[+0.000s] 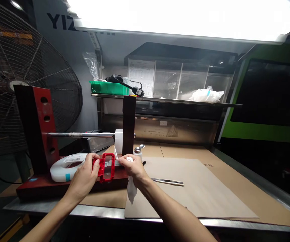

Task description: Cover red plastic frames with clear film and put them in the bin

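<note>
My left hand (86,173) pinches the left side of a red plastic frame (113,168) with a rectangular opening, held up over the front of a dark red stand (42,189). To its right, my right hand (136,169) is closed on a crumpled white cloth (132,192) that hangs below the fingers. The right fingertips are close to a white strip (115,153) coming off a roll (119,138) on the stand's metal rod (94,135); whether they grip it I cannot tell. A large roll of translucent film (59,170) lies on the stand's base beside my left hand.
Behind my right hand stands a small bottle with a metal cap (138,150). A slim cutter-like tool (168,182) lies on the cardboard sheet (197,195). A shelf (165,100) at the back carries a green bin (109,88). On the left is a large fan (31,60).
</note>
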`<state>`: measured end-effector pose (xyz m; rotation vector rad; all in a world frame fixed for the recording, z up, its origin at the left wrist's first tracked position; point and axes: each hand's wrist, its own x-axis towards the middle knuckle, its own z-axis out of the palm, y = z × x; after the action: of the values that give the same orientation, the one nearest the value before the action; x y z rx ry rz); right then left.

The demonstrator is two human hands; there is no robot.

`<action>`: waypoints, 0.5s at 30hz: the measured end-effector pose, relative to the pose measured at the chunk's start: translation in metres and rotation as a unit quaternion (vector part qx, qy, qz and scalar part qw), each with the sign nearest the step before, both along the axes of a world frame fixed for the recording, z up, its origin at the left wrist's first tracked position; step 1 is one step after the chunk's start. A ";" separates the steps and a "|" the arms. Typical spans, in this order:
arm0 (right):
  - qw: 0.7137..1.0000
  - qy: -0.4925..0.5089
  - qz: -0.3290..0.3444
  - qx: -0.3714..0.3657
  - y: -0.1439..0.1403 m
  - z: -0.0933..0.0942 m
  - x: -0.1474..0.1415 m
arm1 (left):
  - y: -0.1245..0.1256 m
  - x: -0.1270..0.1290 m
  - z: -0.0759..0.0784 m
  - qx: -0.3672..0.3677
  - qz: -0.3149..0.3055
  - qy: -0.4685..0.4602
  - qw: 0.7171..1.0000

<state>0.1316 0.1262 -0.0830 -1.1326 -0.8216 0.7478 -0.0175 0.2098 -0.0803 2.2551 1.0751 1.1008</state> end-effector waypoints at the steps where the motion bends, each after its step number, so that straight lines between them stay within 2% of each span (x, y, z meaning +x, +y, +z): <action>1: 1.000 0.002 0.007 -0.002 -0.006 -0.001 -0.004 | 0.000 0.002 -0.002 -0.005 -0.004 -0.003 1.000; 8: 0.998 0.013 0.049 -0.023 -0.043 -0.012 -0.023 | -0.012 0.020 -0.004 -0.023 -0.028 -0.039 0.999; 15: 0.998 -0.001 0.044 -0.036 -0.051 -0.021 -0.020 | -0.023 0.024 0.003 -0.034 -0.047 -0.061 0.996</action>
<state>0.1114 0.0748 -0.1038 -1.1663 -0.8561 0.8554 0.0063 0.1870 -0.0770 2.1329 0.9334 1.1313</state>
